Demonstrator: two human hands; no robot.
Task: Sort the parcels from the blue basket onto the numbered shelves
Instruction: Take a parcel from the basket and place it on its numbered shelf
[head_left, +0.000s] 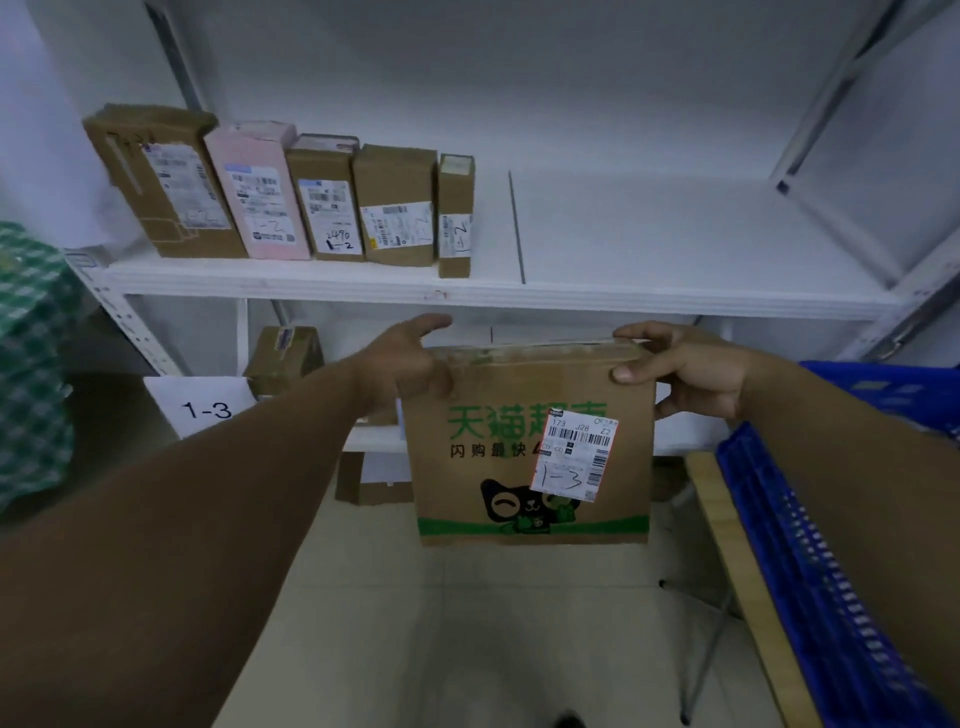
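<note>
I hold a brown cardboard parcel (524, 462) with green print, a cat logo and a label handwritten "1-3", in front of the lower shelf (691, 441). My left hand (410, 364) grips its top left corner and my right hand (680, 371) grips its top right corner, thumb on the front face. A white sign reading "1-3" (205, 408) hangs at that shelf's left end, with one brown box (283, 356) behind it. The blue basket (831, 545) stands at the right, partly behind my right arm.
The upper shelf (363, 291) carries several parcels marked "1-2" in a row at its left (291, 202); its right half is bare. A wooden table (727, 545) bears the basket. A green checked cloth (31, 364) hangs at the left. Another box (363, 483) sits on the floor.
</note>
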